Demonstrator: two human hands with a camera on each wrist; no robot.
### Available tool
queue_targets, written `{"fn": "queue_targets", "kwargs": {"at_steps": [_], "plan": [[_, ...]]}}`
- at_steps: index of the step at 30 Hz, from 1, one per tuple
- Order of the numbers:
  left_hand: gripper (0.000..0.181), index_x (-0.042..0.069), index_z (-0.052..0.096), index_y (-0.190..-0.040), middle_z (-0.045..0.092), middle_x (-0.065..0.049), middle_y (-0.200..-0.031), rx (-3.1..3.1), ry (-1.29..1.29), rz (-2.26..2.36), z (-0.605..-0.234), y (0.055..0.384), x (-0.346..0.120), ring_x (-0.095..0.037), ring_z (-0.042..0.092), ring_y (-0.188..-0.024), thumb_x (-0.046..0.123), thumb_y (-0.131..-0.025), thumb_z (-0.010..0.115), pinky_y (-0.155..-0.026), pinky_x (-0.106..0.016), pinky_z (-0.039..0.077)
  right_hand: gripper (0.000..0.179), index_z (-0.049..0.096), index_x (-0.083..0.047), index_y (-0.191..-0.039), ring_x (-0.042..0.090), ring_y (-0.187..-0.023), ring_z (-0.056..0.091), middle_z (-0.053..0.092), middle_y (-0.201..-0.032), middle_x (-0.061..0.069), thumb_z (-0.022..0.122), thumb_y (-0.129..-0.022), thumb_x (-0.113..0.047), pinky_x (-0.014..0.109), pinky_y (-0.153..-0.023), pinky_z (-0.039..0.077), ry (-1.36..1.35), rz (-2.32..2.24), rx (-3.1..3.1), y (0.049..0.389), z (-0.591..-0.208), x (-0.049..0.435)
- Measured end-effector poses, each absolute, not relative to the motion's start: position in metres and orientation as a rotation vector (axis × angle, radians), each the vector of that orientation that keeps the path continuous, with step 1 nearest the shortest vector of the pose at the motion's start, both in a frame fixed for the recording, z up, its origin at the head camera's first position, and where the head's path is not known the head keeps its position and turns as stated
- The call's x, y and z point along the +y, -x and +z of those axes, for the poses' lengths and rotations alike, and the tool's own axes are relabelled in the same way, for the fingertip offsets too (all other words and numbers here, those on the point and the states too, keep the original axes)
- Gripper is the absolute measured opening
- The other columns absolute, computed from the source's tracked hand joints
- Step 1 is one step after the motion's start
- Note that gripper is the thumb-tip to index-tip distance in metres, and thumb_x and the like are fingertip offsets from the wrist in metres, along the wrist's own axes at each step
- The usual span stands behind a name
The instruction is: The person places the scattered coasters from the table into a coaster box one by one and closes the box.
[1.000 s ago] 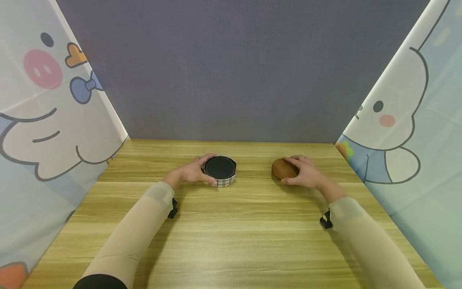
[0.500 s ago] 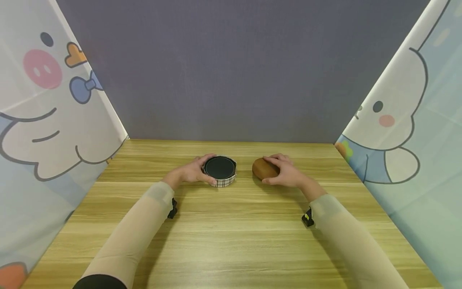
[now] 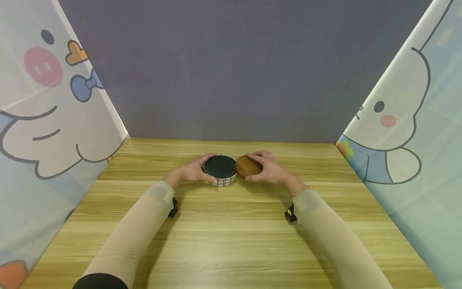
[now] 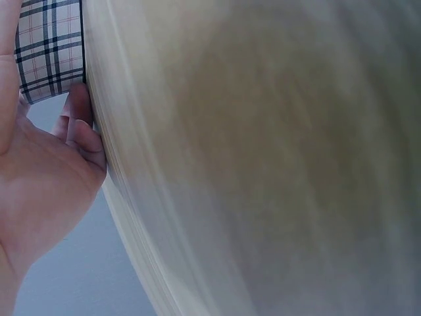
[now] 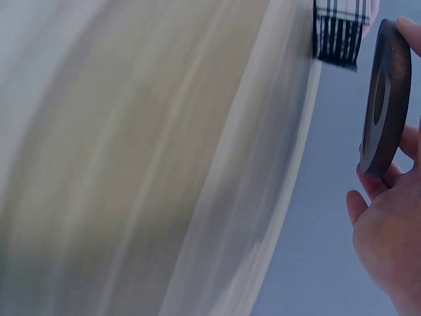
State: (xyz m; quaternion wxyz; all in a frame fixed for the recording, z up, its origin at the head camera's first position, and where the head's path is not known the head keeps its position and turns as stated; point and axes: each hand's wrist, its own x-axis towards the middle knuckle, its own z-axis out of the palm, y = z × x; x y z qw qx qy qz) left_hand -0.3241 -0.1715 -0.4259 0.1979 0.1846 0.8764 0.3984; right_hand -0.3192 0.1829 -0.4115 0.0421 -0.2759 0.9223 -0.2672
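A round plaid-sided box (image 3: 224,182) with a black top stands on the table left of centre. My left hand (image 3: 193,171) holds it from the left, thumb at the near side and fingers round the far side. In the left wrist view the plaid wall (image 4: 50,49) shows beside the palm. From the right, my right hand (image 3: 273,170) grips a flat, round brown disc (image 3: 247,166) by its edge. The right wrist view shows the disc (image 5: 396,99) raised off the table and tilted, with a recessed ring underneath. In the head view its left edge meets the box's right side.
The wood-grain table (image 3: 231,233) ends at a dark grey panel (image 3: 231,72) behind. Cloths with cartoon figures hang at the left (image 3: 72,120) and right (image 3: 393,136). A small black wrist camera (image 3: 290,213) sits below the right sleeve cuff.
My right hand has carried the brown disc leftward across to the box, and the disc's top now faces up more. My left hand and the box stay in place.
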Motion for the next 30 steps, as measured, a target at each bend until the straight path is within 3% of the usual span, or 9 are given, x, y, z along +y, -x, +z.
{"fn": "queue_targets", "kwargs": {"at_steps": [5,13,21,30], "plan": [[0.124,0.033,0.018,-0.177,0.014,-0.027,-0.176,2.442,-0.502,1.110,-0.424,0.323,-0.171,-0.054,0.033,-0.155,0.046,-0.083,0.098,-0.126,-0.073,0.029,0.100,0.045,-0.017,-0.170,0.039,-0.158,0.030,0.041,-0.169,0.012,0.087,-0.087,-0.054,0.065,-0.125,0.030,0.869,-0.800,2.811,0.320,-0.409,0.163],[0.123,0.035,0.017,-0.177,0.011,-0.028,-0.178,2.478,-0.523,1.042,-0.426,0.326,-0.172,-0.054,0.024,-0.162,0.052,-0.083,0.096,-0.126,-0.074,0.028,0.100,0.044,-0.018,-0.170,0.036,-0.159,0.029,0.040,-0.171,0.009,0.084,-0.088,-0.058,0.064,-0.128,0.025,0.914,-0.773,2.776,0.327,-0.410,0.129],[0.123,0.032,0.017,-0.177,0.019,-0.026,-0.173,2.477,-0.556,1.045,-0.427,0.327,-0.173,-0.051,0.036,-0.154,0.054,-0.084,0.095,-0.124,-0.072,0.033,0.095,0.045,-0.023,-0.170,0.035,-0.161,0.028,0.041,-0.172,0.007,0.082,-0.090,-0.062,0.066,-0.128,0.027,0.930,-0.764,2.782,0.331,-0.413,0.101],[0.128,0.031,0.013,-0.178,0.008,-0.027,-0.180,2.478,-0.557,1.018,-0.427,0.328,-0.173,-0.056,0.018,-0.164,0.060,-0.083,0.094,-0.122,-0.076,0.032,0.091,0.046,-0.024,-0.169,0.034,-0.159,0.027,0.038,-0.176,0.007,0.081,-0.094,-0.061,0.063,-0.127,0.025,0.924,-0.791,2.739,0.332,-0.418,0.089]]}}
